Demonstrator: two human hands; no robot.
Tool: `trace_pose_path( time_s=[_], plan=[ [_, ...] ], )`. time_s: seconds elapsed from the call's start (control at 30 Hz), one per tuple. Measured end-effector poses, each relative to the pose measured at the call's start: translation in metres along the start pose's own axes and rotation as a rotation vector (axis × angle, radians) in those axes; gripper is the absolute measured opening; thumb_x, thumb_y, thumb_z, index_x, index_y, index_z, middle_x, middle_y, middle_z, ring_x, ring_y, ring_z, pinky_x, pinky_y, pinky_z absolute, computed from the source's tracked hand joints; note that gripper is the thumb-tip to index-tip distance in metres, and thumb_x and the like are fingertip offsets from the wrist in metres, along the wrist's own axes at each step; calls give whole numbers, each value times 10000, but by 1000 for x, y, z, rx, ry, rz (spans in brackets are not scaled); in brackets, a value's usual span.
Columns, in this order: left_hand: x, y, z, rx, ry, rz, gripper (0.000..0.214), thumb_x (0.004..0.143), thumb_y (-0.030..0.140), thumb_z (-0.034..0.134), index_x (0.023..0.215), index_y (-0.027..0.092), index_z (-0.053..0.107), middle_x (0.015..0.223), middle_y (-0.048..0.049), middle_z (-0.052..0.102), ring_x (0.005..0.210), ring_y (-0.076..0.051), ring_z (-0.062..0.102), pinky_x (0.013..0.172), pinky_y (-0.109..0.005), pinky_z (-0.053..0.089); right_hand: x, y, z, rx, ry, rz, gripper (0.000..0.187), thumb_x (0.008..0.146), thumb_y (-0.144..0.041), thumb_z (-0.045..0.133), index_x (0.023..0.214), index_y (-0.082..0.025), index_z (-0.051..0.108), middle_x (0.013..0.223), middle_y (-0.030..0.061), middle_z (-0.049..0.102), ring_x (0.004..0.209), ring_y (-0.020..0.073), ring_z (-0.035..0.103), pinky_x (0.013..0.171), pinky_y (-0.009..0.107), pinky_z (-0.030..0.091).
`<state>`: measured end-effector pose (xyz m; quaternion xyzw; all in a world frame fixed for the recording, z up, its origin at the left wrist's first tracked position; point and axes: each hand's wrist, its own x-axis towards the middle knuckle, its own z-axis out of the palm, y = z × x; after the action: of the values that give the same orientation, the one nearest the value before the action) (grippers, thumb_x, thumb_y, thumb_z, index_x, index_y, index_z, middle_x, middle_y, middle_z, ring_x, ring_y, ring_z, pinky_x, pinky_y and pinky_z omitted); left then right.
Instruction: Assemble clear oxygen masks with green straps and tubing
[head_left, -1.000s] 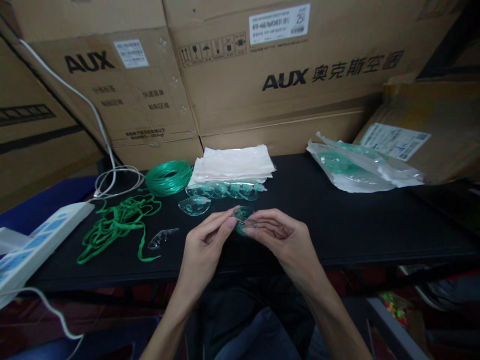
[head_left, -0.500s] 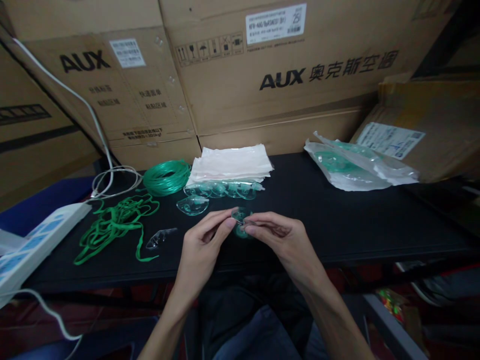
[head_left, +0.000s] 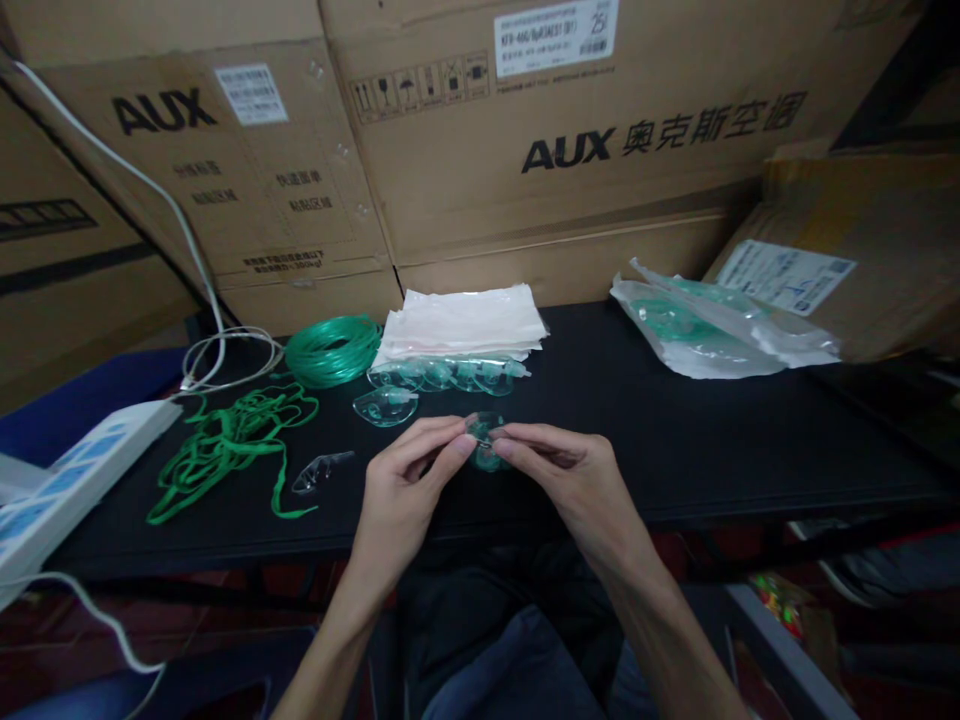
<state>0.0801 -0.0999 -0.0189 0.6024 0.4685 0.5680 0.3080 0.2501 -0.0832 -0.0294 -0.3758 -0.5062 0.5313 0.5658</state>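
Note:
Between my two hands is a clear green plastic oxygen mask, held just above the front part of the black table. My left hand pinches its left edge between thumb and fingers. On the opposite edge, my right hand grips with thumb and forefinger. A small metal strip seems to sit between the thumbs, too small to make out well. Another clear mask lies to the left beyond my left hand. Several metal nose clips rest beside the green elastic cord.
Behind the masks lies a stack of white pouches. A coil of green tubing is at its left. Bagged masks lie at the back right, against a carton. A white power strip lines the left edge; large cardboard boxes stand behind.
Both hands stay at nearly the same place. The mask between them has turned slightly, so more of its upper part shows between the fingertips. The view has shifted a little.

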Motion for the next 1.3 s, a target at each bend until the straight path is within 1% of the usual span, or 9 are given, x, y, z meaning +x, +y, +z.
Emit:
trace_pose_path(
  time_s=[0.13, 0.27, 0.33, 0.43, 0.53, 0.67, 0.8, 1.0, 1.3],
  plan=[
    [-1, -3, 0, 14, 25, 14, 126, 839, 291, 772, 917, 213, 832, 1023, -69, 785, 978, -213, 724, 893, -321, 593, 0, 2, 1, -12, 27, -33, 119, 731, -279, 848, 841, -234, 842, 885, 37, 826, 851, 240, 778, 802, 359, 644],
    [-1, -6, 0, 65, 52, 57, 134, 843, 313, 776, 925, 224, 833, 1016, -65, 783, 962, -210, 720, 895, -328, 589, -2, 2, 2, -72, 18, -117, 67, 776, -259, 812, 825, -216, 829, 851, 37, 811, 813, 216, 760, 749, 320, 626],
    [-2, -7, -1, 91, 51, 88, 133, 845, 311, 777, 937, 234, 835, 1007, -59, 781, 934, -203, 719, 886, -325, 588, -3, 2, 3, -98, 34, -170, 35, 794, -229, 793, 811, -216, 821, 831, 35, 799, 794, 202, 747, 724, 301, 609],
    [-3, -8, -2, 121, 49, 110, 122, 848, 293, 779, 947, 251, 837, 979, -44, 776, 905, -191, 717, 854, -304, 587, -4, 4, 5, -142, 68, -267, 72, 812, -176, 768, 819, -227, 817, 825, 33, 786, 788, 190, 727, 718, 295, 587],
    [-4, -8, -1, 143, 58, 114, 122, 850, 283, 777, 953, 256, 837, 938, -37, 771, 878, -185, 711, 835, -297, 587, -6, 7, 7, -205, 103, -350, 113, 835, -155, 747, 849, -242, 818, 849, 37, 785, 806, 195, 720, 756, 318, 579],
    [-6, -9, 2, 169, 78, 117, 144, 853, 302, 773, 975, 255, 834, 916, -37, 767, 860, -188, 705, 840, -312, 585, -8, 9, 8, -261, 128, -417, 129, 850, -149, 733, 858, -247, 815, 855, 36, 785, 809, 199, 718, 775, 334, 581],
    [-6, -9, 2, 163, 89, 134, 128, 860, 281, 768, 968, 266, 835, 907, -29, 763, 849, -178, 701, 829, -300, 577, -8, 8, 7, -238, 91, -408, 137, 844, -145, 738, 853, -253, 822, 856, 34, 794, 808, 200, 725, 768, 334, 591],
    [-6, -9, 0, 148, 80, 133, 128, 868, 253, 759, 966, 287, 835, 888, -14, 760, 831, -158, 693, 804, -274, 566, -6, 6, 4, -185, 33, -309, 126, 838, -153, 757, 866, -252, 829, 888, 26, 804, 840, 194, 742, 801, 318, 606],
    [-6, -4, 0, 128, 67, 106, 99, 858, 264, 764, 920, 256, 841, 854, -26, 753, 789, -162, 682, 787, -291, 575, -4, 2, 0, -103, -49, -218, 65, 832, -212, 785, 861, -243, 834, 899, 21, 806, 856, 194, 745, 809, 313, 609]
  ],
)
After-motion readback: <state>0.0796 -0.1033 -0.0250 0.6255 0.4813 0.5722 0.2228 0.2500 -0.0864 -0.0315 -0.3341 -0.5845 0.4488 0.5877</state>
